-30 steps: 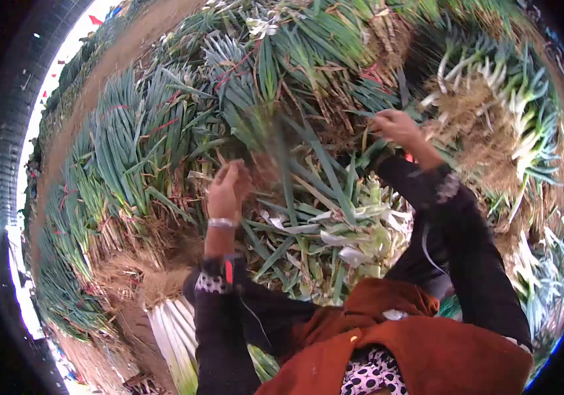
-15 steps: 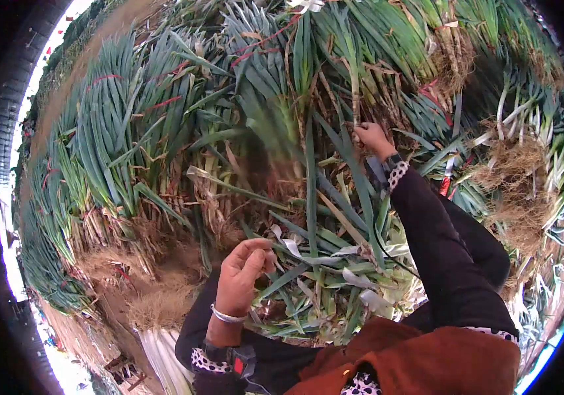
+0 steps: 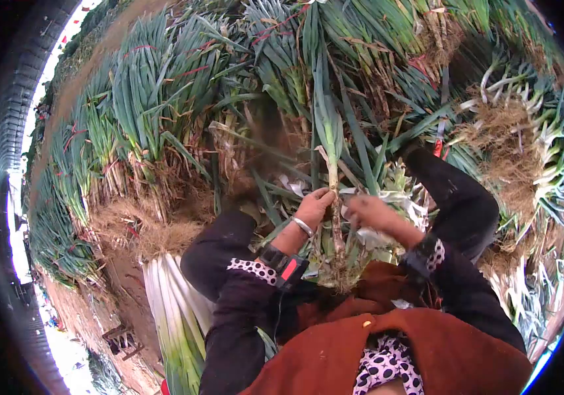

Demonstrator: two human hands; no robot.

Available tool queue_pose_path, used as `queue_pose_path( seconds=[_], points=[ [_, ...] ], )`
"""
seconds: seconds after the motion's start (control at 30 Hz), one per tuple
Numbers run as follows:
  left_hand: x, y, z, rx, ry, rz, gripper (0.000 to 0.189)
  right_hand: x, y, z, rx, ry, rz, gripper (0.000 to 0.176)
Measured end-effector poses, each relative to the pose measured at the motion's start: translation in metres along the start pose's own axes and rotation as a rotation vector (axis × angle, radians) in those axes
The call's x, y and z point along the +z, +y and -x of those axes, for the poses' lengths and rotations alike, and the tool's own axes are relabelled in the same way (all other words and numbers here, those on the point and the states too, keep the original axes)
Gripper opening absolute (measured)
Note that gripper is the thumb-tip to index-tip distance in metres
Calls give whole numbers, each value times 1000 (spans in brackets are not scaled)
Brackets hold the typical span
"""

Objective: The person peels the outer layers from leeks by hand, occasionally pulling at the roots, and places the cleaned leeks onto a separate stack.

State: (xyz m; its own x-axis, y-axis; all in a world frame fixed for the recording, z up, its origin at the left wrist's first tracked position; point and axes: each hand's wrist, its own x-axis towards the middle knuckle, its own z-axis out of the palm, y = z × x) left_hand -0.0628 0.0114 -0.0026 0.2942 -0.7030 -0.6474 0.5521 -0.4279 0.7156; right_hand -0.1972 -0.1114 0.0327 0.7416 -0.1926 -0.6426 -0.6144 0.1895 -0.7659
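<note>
A long green onion point(image 3: 333, 178) stands upright before me, its leaves pointing away and its dirty root end near my lap. My left hand point(image 3: 313, 209) pinches its pale stalk from the left. Close at the stalk's right side is my right hand point(image 3: 373, 214), fingers curled and smeared by motion; I cannot tell whether it grips anything. Beneath both hands lies a heap of stripped leaves and pale peelings point(image 3: 361, 245), partly hidden by the hands and stalk.
Tied bundles of green onions point(image 3: 143, 99) line the left and far side. At the right lie more onions with tangled roots point(image 3: 509, 141). Clean white stalks point(image 3: 173, 296) rest beside my left knee point(image 3: 219, 247); my right knee point(image 3: 460, 197) is bent on the other side.
My right hand has drawn a green onion from the far pile back toward my lap. The left hand has moved right and now holds its stalk.
</note>
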Motion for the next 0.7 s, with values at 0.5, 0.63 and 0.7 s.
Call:
queue_pose_path(
  seconds=[0.5,0.63,0.7],
  points=[
    [36,-36,34,174,48,539,20,-24,-74,-45,-73,89,-309,24],
    [34,-34,42,173,21,650,19,-27,-80,-39,-143,5,-400,30],
    [30,-34,45,180,12,638,19,-26,-87,-31,-164,44,-317,28]
  ],
)
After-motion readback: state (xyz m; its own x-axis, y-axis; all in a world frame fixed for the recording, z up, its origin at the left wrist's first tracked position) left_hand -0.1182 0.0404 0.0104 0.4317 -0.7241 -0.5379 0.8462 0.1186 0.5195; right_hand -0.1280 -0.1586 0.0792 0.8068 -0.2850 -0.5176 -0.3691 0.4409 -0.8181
